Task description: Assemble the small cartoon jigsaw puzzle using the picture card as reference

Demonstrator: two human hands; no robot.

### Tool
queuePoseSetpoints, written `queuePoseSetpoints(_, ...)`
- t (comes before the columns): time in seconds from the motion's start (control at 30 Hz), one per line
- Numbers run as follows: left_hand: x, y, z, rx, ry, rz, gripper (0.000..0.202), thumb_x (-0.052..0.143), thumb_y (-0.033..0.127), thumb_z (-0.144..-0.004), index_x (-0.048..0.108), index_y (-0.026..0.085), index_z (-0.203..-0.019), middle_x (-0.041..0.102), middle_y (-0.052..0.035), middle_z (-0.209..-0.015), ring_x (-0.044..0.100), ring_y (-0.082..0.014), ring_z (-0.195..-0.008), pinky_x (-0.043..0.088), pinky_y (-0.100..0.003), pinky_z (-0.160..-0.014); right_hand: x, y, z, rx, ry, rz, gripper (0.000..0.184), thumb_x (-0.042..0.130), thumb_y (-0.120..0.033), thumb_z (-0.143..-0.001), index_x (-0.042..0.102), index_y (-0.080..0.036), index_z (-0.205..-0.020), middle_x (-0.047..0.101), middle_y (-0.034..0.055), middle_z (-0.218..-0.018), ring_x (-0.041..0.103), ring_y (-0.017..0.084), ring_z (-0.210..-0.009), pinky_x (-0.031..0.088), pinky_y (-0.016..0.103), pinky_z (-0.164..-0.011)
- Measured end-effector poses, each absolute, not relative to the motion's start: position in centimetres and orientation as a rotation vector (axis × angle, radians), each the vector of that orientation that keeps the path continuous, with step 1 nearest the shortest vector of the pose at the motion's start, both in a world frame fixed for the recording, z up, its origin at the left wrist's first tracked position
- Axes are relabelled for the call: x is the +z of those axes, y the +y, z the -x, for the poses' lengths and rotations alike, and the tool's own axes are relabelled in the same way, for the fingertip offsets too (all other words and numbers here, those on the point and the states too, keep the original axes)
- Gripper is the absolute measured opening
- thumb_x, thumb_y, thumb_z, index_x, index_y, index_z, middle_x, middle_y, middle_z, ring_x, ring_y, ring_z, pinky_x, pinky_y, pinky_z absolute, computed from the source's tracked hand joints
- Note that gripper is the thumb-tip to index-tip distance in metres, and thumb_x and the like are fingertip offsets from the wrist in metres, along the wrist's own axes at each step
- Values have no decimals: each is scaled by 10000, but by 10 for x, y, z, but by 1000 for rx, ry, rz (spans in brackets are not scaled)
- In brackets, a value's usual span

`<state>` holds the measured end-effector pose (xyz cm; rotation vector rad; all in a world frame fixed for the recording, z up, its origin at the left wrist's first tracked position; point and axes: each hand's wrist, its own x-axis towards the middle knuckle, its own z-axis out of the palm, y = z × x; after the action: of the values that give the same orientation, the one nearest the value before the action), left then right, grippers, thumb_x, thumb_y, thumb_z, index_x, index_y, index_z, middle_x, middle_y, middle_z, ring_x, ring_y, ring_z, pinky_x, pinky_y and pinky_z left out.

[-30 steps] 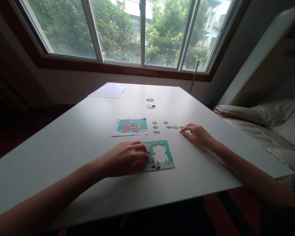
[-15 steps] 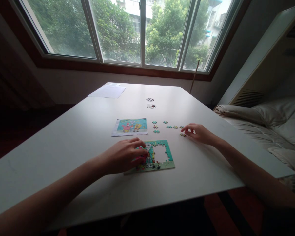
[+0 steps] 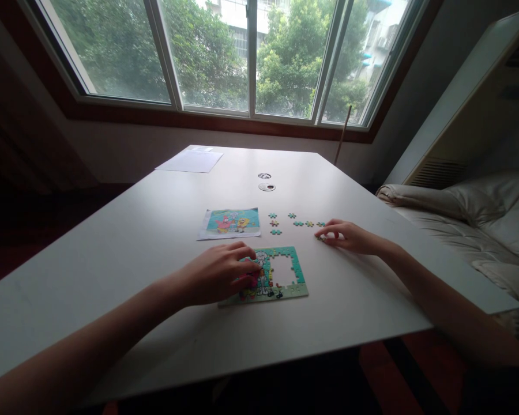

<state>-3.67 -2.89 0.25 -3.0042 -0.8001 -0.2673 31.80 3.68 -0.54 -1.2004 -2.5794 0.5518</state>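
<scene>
A cartoon jigsaw puzzle (image 3: 300,286) lies on the white table, with a gap in its right part where the tabletop shows through. My left hand (image 3: 227,272) rests on the puzzle's left side, fingers apart and slightly bent, covering part of the picture. To the right and farther off, my right hand (image 3: 343,236) has its fingertips down on a small puzzle piece (image 3: 319,237), which they mostly hide. Beyond those fingers lie several loose puzzle pieces (image 3: 299,223). A printed reference picture (image 3: 232,222) sits behind the puzzle.
The white table (image 3: 155,230) stretches toward the window. Two round grommets (image 3: 267,187) are set in it, and white paper (image 3: 190,159) lies at its far left. A padded cream sofa (image 3: 450,213) stands along the right side.
My right hand's fingers have come down and slightly left onto the nearest loose puzzle piece, hiding most of it. My left hand stays on the puzzle.
</scene>
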Motion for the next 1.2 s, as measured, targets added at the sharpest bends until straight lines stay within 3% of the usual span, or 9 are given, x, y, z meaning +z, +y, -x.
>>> queuePoseSetpoints(0.27,1,-28,37,-324,-779,3011,228,476,263,-889,602,242,-1078,602,-79,-1012,574,-192,-876,481,-311,-749,-4,40,-318,629,-2487,1411,281,589,-341,-734,635,-167,-949,615,66,-946,558,142,-726,467,267,-650)
queuePoseSetpoints(0.43,3,-29,35,-309,-825,3068,241,480,244,-886,597,247,-1096,605,-69,-1049,577,-196,-904,479,-316,-769,0,34,-309,675,-2308,1512,235,618,-365,-711,632,-149,-802,645,44,-766,568,141,-656,450,264,-592)
queuePoseSetpoints(0.63,4,-32,33,-389,-830,3167,270,493,255,-874,582,245,-1128,592,-75,-1080,573,-193,-942,465,-299,-826,10,10,-271,968,-2217,1268,312,602,-348,-761,630,-150,-1001,677,39,-730,627,148,-673,494,290,-653)
queuePoseSetpoints(0.8,1,-31,33,-400,-839,3169,275,509,268,-861,581,250,-1126,581,-77,-1076,564,-200,-946,458,-328,-840,10,-7,-232,977,-2244,1160,197,644,-311,-734,692,-155,-844,691,49,-733,630,140,-674,491,256,-621)
queuePoseSetpoints(0.97,0,-31,34,-358,-854,3168,300,508,266,-860,559,254,-1155,569,-81,-1097,552,-210,-957,451,-346,-847,2,-10,-208,1136,-2179,1118,182,669,-276,-708,689,-140,-827,699,43,-721,636,136,-659,486,232,-596)
queuePoseSetpoints(1.1,0,-31,34,-342,-859,3177,299,498,274,-866,553,253,-1159,564,-78,-1102,552,-212,-959,454,-357,-843,-3,-10,-200,992,-2282,1135,185,677,-285,-709,713,-153,-834,689,28,-698,590,121,-613,440,220,-560)
queuePoseSetpoints(1.2,0,-31,34,-342,-856,3181,304,500,265,-863,551,246,-1162,563,-82,-1099,550,-213,-963,452,-360,-846,-6,-10,-199,797,-2351,1120,164,675,-289,-723,725,-183,-838,696,22,-735,582,123,-651,430,231,-616)
